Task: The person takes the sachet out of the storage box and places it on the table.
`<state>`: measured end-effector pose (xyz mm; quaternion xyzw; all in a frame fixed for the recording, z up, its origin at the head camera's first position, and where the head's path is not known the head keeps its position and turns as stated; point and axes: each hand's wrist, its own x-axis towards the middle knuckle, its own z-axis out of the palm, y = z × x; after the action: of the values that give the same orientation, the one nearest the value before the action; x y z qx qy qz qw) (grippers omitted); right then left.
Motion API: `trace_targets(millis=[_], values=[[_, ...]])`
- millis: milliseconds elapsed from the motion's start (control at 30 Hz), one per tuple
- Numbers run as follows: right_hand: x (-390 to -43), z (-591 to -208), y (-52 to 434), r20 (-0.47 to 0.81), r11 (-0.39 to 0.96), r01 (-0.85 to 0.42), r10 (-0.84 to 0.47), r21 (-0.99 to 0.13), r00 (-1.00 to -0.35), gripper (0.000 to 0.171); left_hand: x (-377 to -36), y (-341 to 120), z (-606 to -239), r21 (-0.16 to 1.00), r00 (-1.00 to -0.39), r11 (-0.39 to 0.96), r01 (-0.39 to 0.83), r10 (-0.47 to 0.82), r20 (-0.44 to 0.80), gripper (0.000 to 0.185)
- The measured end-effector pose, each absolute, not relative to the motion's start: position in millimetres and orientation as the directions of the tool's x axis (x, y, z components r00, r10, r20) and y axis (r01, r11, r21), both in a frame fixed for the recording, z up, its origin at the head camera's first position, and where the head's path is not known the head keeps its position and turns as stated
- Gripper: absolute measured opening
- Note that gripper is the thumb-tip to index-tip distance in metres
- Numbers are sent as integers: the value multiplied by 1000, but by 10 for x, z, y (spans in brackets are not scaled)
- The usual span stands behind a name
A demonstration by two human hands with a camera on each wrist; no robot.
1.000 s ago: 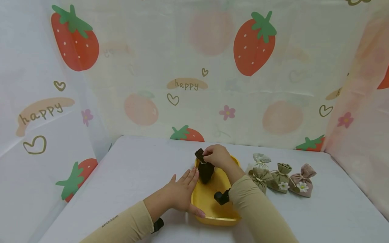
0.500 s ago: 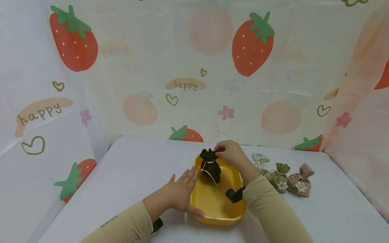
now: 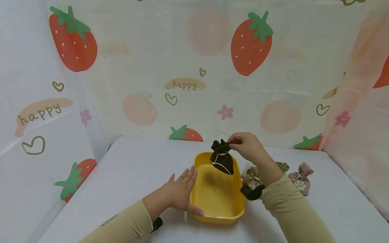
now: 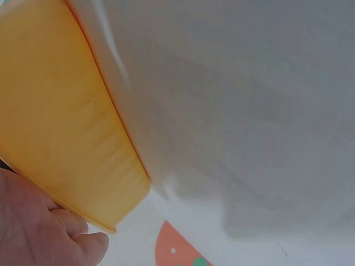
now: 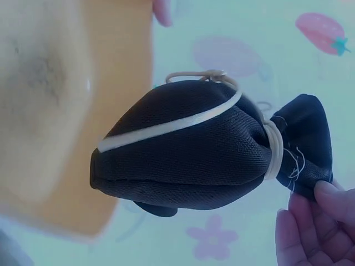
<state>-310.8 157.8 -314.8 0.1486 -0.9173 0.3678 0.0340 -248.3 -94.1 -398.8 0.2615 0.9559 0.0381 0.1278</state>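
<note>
A dark brown drawstring pouch [image 3: 222, 162] with a pale cord hangs over the far end of a yellow plastic basin [image 3: 218, 206]. My right hand [image 3: 247, 146] pinches its gathered top between thumb and fingers. In the right wrist view the pouch [image 5: 188, 144] fills the middle, its neck tied with cord and its top held by the fingertips of the right hand [image 5: 321, 227]. My left hand [image 3: 180, 194] lies with straight fingers along the basin's left rim. From the left wrist, the same hand [image 4: 44, 227] shows at the yellow side wall [image 4: 66, 116].
Right of the basin stand several small cloth pouches: a tan one [image 3: 253, 176], a green one [image 3: 282, 166] partly behind the right wrist, and a pink one [image 3: 301, 177] with a white flower. A strawberry-printed curtain [image 3: 188, 111] rises behind the white table [image 3: 146, 168].
My right hand has lifted the dark pouch up from inside the basin and carried it rightward. The left hand has stayed at the left rim.
</note>
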Motion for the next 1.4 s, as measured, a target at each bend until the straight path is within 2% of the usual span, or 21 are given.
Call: trace_targets(millis=[433,933,1400], values=[[-2824,-2898,2036,274,687,-329,-192,-648,-942,14,-2511,-918,-4011,132,-835,870,476,494,-242,130],[-2558,-2849,2596,370,730,-374,-177,-572,-912,15,-2517,-926,-4019,122,-836,870,479,494,-241,131],[-2337,-2962,3006,337,773,-336,-169,-538,-926,14,-2525,-932,-4038,118,-839,872,474,489,-241,131]])
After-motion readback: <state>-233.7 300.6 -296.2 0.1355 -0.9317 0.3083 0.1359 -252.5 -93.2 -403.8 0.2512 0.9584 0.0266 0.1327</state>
